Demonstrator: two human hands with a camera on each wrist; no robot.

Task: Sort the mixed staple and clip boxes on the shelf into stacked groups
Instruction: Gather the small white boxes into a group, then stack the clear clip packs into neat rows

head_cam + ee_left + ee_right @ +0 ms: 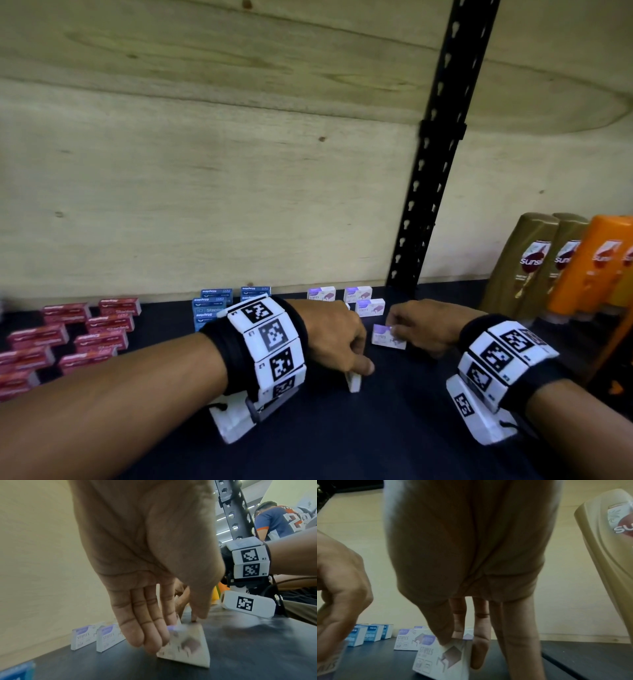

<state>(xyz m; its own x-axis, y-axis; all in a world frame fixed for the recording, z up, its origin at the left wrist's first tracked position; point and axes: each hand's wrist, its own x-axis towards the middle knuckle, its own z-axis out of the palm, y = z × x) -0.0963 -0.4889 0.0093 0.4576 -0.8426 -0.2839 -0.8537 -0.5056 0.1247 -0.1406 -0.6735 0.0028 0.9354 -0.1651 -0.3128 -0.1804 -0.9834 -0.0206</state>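
Note:
On the dark shelf (342,442) my left hand (356,371) pinches a white-and-purple staples box (354,383) between thumb and fingers; the box (188,651) stands tilted on its edge. My right hand (397,334) pinches a second white-and-purple staples box (387,337) just to the right, thumb on top and fingers behind it (441,660). More white-and-purple boxes (358,294) sit near the back wall. Blue staple boxes (212,305) are stacked left of them. Several red boxes (68,335) are spread at the far left.
Gold shampoo bottles (534,260) and an orange one (589,270) stand close on the right. A black slotted upright (424,192) rises behind the white boxes against the plywood back wall (205,171). Another person (281,522) stands beyond the shelf.

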